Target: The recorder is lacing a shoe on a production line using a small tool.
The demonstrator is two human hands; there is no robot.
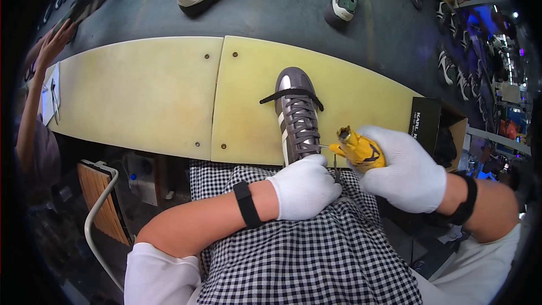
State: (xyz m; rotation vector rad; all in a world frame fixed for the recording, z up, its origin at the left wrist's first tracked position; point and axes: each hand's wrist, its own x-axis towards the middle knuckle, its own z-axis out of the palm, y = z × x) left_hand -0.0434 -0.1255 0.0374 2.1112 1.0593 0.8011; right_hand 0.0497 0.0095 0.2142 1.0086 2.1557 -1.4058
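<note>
A dark grey sneaker (299,116) with pale side stripes lies on the yellow board, toe pointing away from me. It is laced up, and a black strap (293,95) crosses over its toe end. My left hand (305,189), in a white knit glove, is closed at the heel end, hiding that part of the shoe. In my gloved right hand (406,169), closed, is a yellow wrapped tool (364,149) with a thin metal tip pointing left at the shoe's side by the laces. A thin dark piece (337,169) hangs between my hands; its kind is unclear.
Beyond the yellow board (141,90), a dark green conveyor belt (282,17) carries several sneakers. A black box (426,127) stands at the board's right end. At far left, another person's hand (53,45) touches a shoe. A wooden seat (104,200) is lower left.
</note>
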